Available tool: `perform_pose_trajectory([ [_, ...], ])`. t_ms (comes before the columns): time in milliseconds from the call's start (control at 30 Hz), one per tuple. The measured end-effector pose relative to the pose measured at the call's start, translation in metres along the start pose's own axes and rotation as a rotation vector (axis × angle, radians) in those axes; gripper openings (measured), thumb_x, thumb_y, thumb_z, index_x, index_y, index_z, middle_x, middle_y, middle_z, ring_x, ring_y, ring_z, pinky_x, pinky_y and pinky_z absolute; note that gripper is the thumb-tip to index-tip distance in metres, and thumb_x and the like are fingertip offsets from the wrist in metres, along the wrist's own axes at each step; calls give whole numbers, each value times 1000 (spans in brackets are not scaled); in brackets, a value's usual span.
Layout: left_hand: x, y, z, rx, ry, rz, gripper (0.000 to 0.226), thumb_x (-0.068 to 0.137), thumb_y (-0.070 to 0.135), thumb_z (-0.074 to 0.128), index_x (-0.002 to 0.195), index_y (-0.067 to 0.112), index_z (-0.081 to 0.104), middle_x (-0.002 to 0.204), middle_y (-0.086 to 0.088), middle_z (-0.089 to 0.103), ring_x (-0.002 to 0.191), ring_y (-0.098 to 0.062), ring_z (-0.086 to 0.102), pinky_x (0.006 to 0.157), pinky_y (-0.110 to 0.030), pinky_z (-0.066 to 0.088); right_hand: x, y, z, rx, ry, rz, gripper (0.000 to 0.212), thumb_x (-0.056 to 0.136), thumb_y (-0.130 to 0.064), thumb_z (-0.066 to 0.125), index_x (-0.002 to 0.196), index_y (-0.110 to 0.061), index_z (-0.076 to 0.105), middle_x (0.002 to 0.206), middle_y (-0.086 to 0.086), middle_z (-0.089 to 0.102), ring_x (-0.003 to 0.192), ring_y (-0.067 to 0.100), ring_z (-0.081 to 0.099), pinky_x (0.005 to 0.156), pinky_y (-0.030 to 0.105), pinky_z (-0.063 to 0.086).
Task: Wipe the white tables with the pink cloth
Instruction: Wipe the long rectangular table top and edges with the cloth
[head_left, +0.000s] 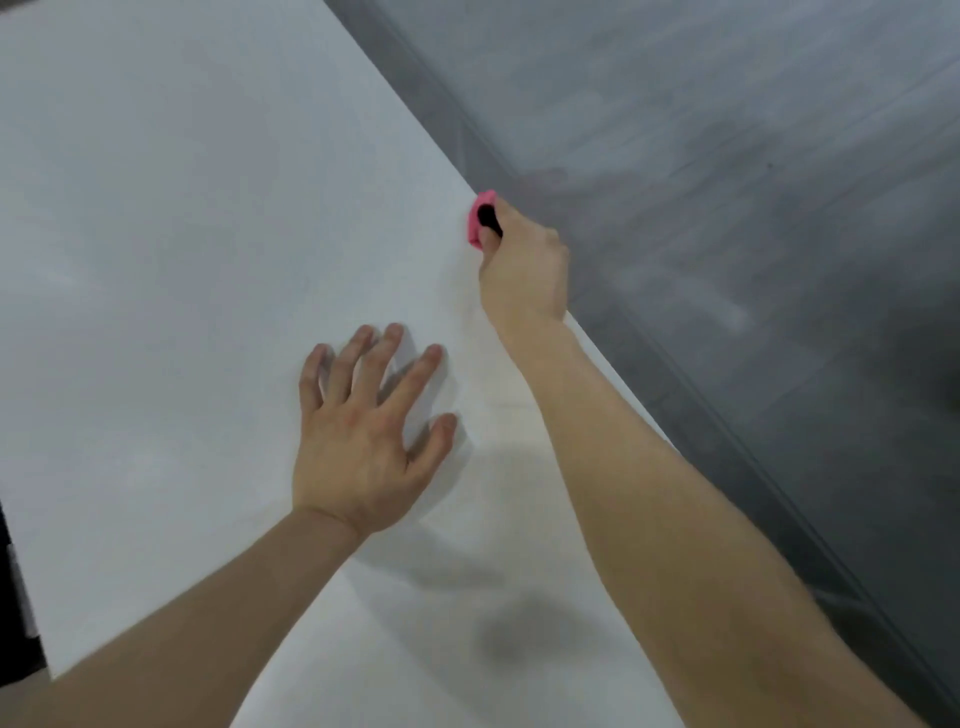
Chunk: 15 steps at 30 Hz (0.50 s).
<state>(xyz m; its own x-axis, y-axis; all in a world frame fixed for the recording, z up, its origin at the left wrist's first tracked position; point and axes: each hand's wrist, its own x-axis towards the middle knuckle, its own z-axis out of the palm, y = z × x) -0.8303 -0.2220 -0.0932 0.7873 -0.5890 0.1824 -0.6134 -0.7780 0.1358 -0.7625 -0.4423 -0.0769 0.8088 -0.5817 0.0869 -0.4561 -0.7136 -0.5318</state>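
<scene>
We brace our left hand (358, 431) on the white table (156, 234), fingers spread and straight, gripping nothing. Our right hand (524, 265) curls tightly around the bunched pink cloth (475, 221), which sits at the table's right edge, beside the grey floor (727, 156).

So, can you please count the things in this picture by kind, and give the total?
Hands: 2 (left hand flat on the table, right hand gripping the cloth)
pink cloth: 1
white table: 1
Total: 4
</scene>
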Motion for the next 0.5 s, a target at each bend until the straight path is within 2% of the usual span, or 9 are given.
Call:
perform_pose_trajectory([
  [67,1,-2,0,4,-3,-6,64,103,60,49,159,30,50,169,-10,39,159,-33,29,124,-64,20,33,-19,13,-26,-60,-32,26,111,-22,49,129,-24,68,104,10,73,97,35,69,72,38,47],
  [133,1,-1,0,9,-11,-9,64,103,61,50,159,30,50,169,-10,38,160,-33,29,125,-64,20,25,-9,6,-58,-83,-79,31,112,-22,49,138,-24,66,109,9,72,100,34,67,75,40,49],
  [267,1,0,1,3,0,-1,63,102,58,54,158,28,52,168,-10,40,158,-34,31,124,-65,21,-66,57,-43,-5,31,-98,35,111,-20,56,145,-22,66,106,2,71,84,27,61,72,36,42],
  [333,1,0,1,10,1,-6,63,102,57,55,157,27,53,167,-10,41,158,-34,32,124,-66,22,-99,71,-54,19,29,-65,38,111,-18,57,149,-22,64,110,-1,72,85,24,64,76,36,52],
  [367,1,1,0,12,-5,-5,64,102,58,55,157,27,53,167,-10,41,158,-34,32,124,-66,22,-95,67,-50,7,33,-61,40,110,-15,57,150,-21,63,111,0,71,86,26,65,77,37,54],
  [433,0,1,-1,8,-21,-5,64,102,58,54,158,27,52,168,-10,41,159,-34,31,124,-66,23,-55,38,-28,-54,50,-78,49,105,-5,55,151,-19,59,112,5,69,90,32,66,74,37,49],
  [500,1,1,-3,4,-34,-8,64,102,58,54,159,29,51,168,-10,40,159,-34,30,124,-66,23,6,-5,6,-70,-32,-75,59,99,3,49,155,-17,52,121,10,66,105,36,65,82,43,49],
])
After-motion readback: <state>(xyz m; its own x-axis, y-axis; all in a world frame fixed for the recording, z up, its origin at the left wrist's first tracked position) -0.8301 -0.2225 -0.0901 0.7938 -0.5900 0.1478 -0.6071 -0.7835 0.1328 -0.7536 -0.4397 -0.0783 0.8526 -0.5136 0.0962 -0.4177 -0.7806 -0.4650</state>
